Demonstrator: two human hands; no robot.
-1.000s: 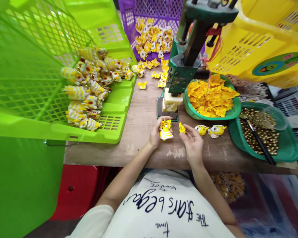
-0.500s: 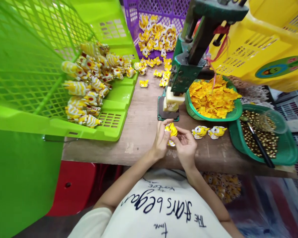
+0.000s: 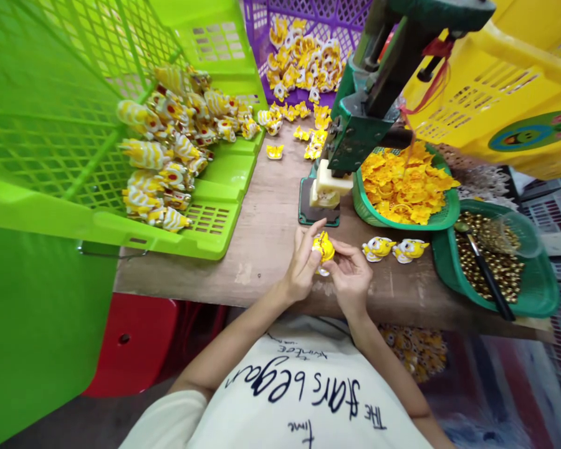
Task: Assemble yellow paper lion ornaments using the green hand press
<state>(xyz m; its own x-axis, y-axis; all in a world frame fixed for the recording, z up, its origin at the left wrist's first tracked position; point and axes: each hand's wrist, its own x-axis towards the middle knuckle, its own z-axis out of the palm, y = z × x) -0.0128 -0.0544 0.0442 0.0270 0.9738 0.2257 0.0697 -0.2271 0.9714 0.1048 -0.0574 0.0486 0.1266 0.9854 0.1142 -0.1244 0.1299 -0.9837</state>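
Note:
Between my two hands, above the front of the table, is a small yellow-and-white plastic figure part (image 3: pixel 324 247). My left hand (image 3: pixel 302 265) grips it from the left with thumb and fingers. On the other side my right hand (image 3: pixel 351 274) pinches it too, fingers bent around its edge. Fingers cover part of the piece. Just right of my right hand lie two yellow-and-white figure halves (image 3: pixel 378 249) side by side. Behind my hands stands a green hand press (image 3: pixel 359 134), with a cream block (image 3: pixel 330 182) under its ram.
At left a green crate (image 3: pixel 206 246) holds several striped figures. A purple crate (image 3: pixel 257 37) with yellow-white pieces stands behind. To the right are a green basket (image 3: pixel 388 221) of yellow parts and a green tray (image 3: pixel 542 290) of gold beads with a black-handled spoon (image 3: pixel 489 274). Loose pieces (image 3: pixel 275 151) lie mid-table.
The view has shifted slightly. Both hands keep hold of the yellow-and-white part, which looks turned a little; my left fingers have lifted somewhat from its top.

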